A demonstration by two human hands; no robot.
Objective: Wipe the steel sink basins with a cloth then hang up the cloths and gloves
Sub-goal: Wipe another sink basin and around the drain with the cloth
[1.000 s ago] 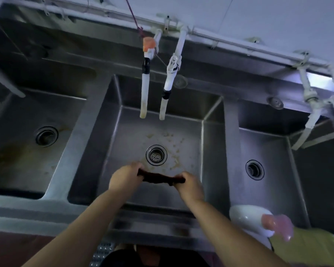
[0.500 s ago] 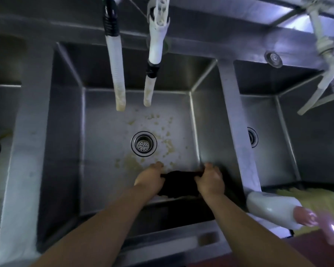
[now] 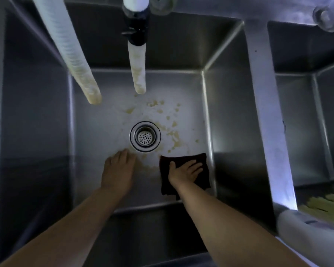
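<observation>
The middle basin fills most of the frame — brushed steel, slick by the look of it, with yellow-brown residue scattered right of the strainer drain and a smear just below it. Two stained hoses hang from the top edge, the ribbed hose at upper left and the spout hose at top centre. At the right edge a second basin shows beyond the divider, with yellow rubber gloves at lower right and a white bottle beneath them.

My right hand lies flat, fingers spread, pressing the dark cloth against the floor right of centre, close to the right wall. It looks soft, thin and light — I judge it will bunch and slide, so a broad palm on its middle suits better than a pinch at an edge. My left hand rests on bare steel below left of the drain, fingers straight and together, holding nothing.
</observation>
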